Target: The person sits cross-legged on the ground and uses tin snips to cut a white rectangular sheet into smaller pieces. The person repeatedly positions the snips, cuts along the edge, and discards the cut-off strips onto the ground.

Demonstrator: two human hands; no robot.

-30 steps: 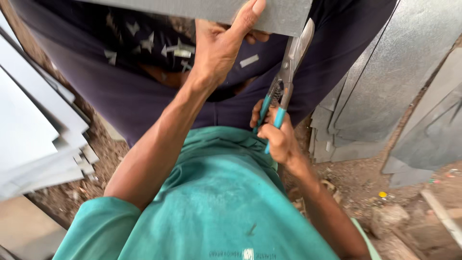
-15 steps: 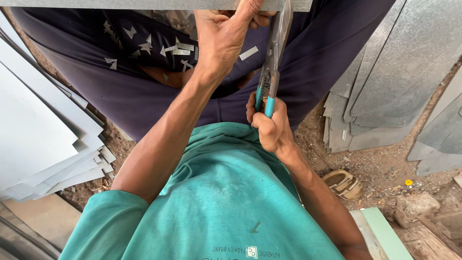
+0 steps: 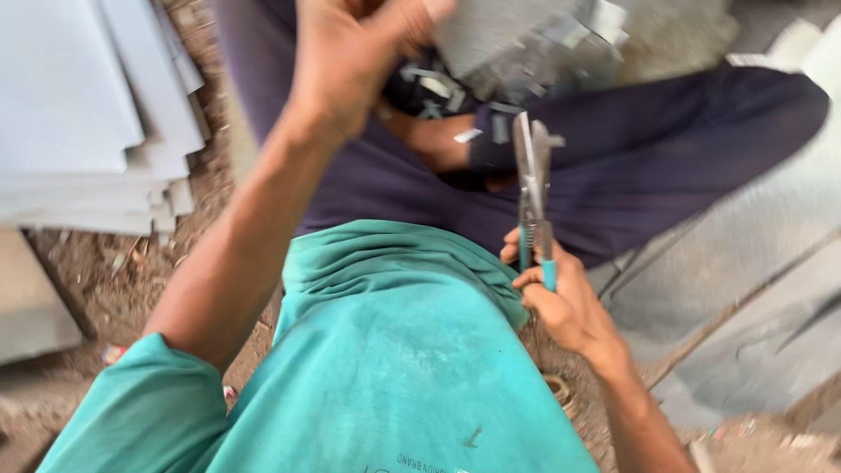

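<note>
Two bare hands are being shown at work over a lap. A pair of steel tin snips with teal-coated handles [image 3: 534,197] is being gripped by the right hand [image 3: 561,302], whose fingers are being kept curled tight around both handles, so that the handles are being pressed close together and the blades are being held nearly shut and pointed upward, away from the body. A flat grey sheet-metal piece [image 3: 491,31] is being pinched at its near edge by the left hand [image 3: 350,61], with the thumb and fingers closed on it; the exact hold is being blurred by motion. The blade tips are being held just below that sheet, apart from it.

Small grey metal offcuts [image 3: 473,88] are being carried on the dark navy trousers [image 3: 657,166] beneath the snips. A teal short-sleeved shirt [image 3: 394,359] is being worn nearer the camera. A stack of pale grey metal sheets [image 3: 88,114] is being kept on the dirt ground [image 3: 105,271] at the left, and larger grey sheets [image 3: 745,307] are lying at the right.

Compared with half a second earlier, the snips are now being held lower and clear of the sheet, whereas the blades were then being driven up into its edge beside the left hand.
</note>
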